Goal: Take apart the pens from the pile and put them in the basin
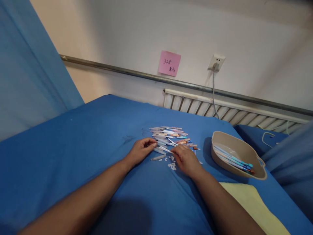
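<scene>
My left hand [143, 148] is at the left edge of a pile of pens [168, 132] and pen parts on the blue sheet. Its thumb and forefinger are pinched together; what lies between them, if anything, I cannot make out. On the other side, my right hand [187, 160] grips the right end of a slim white pen [166, 149], which points toward my left fingers. A translucent pen barrel [158, 158] lies just below them. Small white pieces [172, 166] are scattered beside my right hand. More pens with orange and blue ends are partly hidden behind it.
At the right stands a beige basket [234, 138] holding several pens with turquoise and blue ends. A yellow cloth [254, 202] lies in front of it. Behind the blue-covered bed [85, 140] are a radiator [195, 104], a metal rail [137, 74] and a plugged-in cord [214, 94].
</scene>
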Demonstrator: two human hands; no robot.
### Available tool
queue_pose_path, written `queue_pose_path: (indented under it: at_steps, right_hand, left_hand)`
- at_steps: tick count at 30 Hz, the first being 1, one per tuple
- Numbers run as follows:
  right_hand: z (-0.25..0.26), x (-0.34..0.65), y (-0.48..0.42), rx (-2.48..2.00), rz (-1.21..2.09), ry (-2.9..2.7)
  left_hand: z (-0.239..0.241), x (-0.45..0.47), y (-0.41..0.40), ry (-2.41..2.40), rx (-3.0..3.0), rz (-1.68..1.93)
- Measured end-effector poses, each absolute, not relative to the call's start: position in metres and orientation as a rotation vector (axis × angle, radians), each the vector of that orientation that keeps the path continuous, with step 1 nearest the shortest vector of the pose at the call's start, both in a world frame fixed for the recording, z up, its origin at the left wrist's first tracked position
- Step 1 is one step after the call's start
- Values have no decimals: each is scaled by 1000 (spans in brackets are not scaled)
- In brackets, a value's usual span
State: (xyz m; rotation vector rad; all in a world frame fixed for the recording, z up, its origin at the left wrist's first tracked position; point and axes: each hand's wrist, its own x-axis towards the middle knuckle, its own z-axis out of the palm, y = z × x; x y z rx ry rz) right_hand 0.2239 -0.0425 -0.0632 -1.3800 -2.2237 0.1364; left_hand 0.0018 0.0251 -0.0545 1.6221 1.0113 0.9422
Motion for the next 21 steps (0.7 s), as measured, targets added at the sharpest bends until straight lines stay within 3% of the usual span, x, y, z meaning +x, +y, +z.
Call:
queue_pose_path:
  at_steps: [21]
  right_hand:
    - [-73,220,-40,-1292,465,-1838]
  left_hand:
    - [-51,3,15,946,1598,765]
